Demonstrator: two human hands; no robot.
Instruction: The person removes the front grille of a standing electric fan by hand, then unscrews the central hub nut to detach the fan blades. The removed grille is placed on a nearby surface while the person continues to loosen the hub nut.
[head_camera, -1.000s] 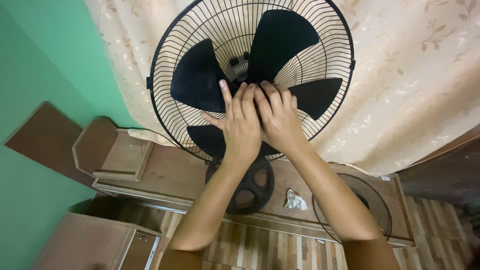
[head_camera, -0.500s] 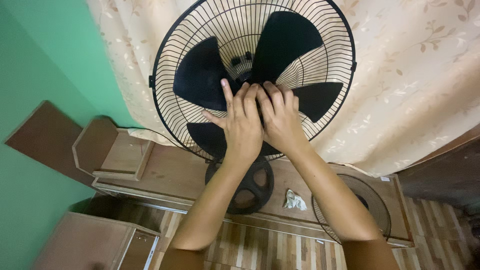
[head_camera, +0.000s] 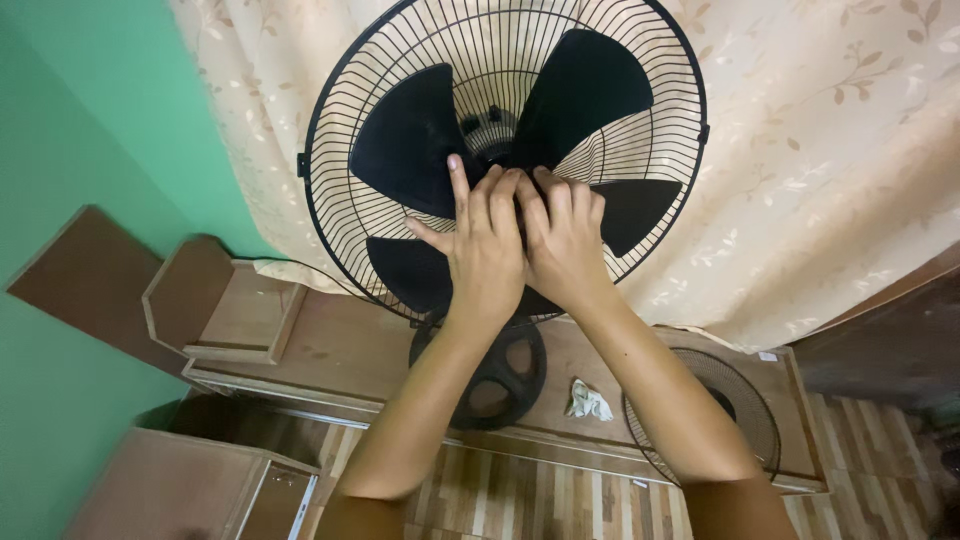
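Far left: green wall (head_camera: 70, 120), brown wooden panel (head_camera: 75, 285) leaning against it. Next to that, a low wooden cabinet lying flat (head_camera: 330, 350), small open box section (head_camera: 230, 310) at its left end. Another wooden unit (head_camera: 170, 490) bottom left on the plank floor (head_camera: 520, 500).

Centre: fan (head_camera: 505, 160), front guard off, rear wire grille (head_camera: 340, 120) and black blades (head_camera: 410, 140) exposed, backed by a beige floral curtain (head_camera: 820, 130). Its round black base (head_camera: 495, 375) stands on the cabinet.

Left hand (head_camera: 480, 245): fingers together and extended up over the blade hub, thumb splayed left, palm on the blades. Right hand (head_camera: 565, 240): touching the left, fingers curled on the hub area. Both pressed side by side at the blade centre. Can't tell if either actually grips anything; the hub is hidden under the fingers.

Right of base: crumpled white cloth (head_camera: 588, 400) on the cabinet, then a loose wire grille (head_camera: 735, 400) lying flat, partly behind the right forearm. Dark wood furniture (head_camera: 890, 340) far right.
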